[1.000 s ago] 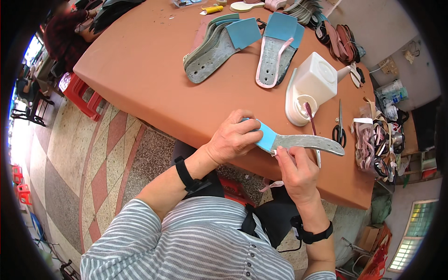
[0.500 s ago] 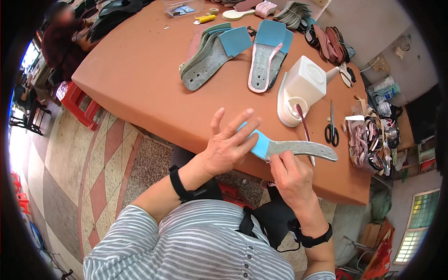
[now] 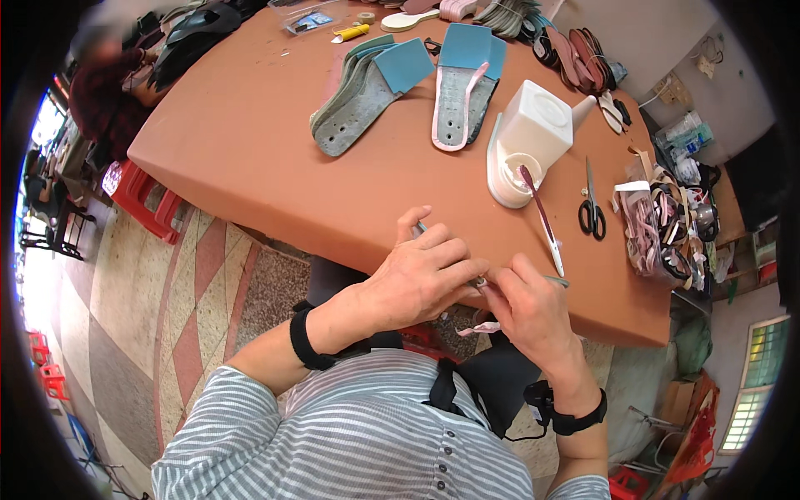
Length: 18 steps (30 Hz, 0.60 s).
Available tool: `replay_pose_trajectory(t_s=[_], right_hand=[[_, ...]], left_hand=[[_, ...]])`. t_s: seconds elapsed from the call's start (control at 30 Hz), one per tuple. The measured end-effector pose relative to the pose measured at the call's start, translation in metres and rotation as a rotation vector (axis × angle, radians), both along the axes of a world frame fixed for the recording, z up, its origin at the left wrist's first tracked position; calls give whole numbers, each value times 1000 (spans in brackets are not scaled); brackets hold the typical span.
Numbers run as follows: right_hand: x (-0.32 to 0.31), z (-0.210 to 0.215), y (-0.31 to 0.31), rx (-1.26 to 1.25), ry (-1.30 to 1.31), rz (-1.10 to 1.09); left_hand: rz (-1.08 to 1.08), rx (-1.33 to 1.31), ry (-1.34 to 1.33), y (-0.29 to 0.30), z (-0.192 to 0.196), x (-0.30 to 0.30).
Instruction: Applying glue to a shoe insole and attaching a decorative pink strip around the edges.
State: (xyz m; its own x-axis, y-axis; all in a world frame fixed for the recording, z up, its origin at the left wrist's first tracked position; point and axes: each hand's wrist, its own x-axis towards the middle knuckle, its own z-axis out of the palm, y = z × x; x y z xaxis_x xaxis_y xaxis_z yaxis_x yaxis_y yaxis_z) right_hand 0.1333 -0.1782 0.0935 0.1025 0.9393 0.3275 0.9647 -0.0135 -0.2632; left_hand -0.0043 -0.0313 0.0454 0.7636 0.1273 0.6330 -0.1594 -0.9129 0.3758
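Both hands met at the table's (image 3: 250, 158) near edge, roughly 6 o'clock of the tabletop. Left hand (image 3: 425, 279) lay over the insole (image 3: 557, 282), fingers together and curled down, pressing it flat; right hand (image 3: 529, 312) touched it from 4 o'clock, fingertips pinched on the piece's near edge. Insole almost fully hidden, only a grey tip showed past the right knuckles, so I couldn't tell how much of it was worked. A pink strap (image 3: 479, 328) hung just below the hands, off the table edge. Judging by layout: two stacks of insoles (image 3: 367, 96) (image 3: 462, 96) with blue heel pads sat at 12 o'clock, looked prepared; this piece looked mid-assembly, with the strap apparently not fixed. Glue pot (image 3: 529, 142) with brush (image 3: 542, 217) at 1 o'clock, scissors (image 3: 590, 208) and a strap pile (image 3: 658, 229) at 2 o'clock, all untouched.
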Motion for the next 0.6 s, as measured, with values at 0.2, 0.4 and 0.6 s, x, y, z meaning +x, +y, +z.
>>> replay_pose_trajectory(t_s=[0.2,0.4,0.6], right_hand=[[4,5,-8,-41,284,-19],[12,9,-16,-47,545,-77],[22,7,-22,-48,611,-103]], left_hand=[[30,-51,16,-6,1,-2],[44,-105,70,-5,7,-9],[33,-122,109,-7,10,-11]])
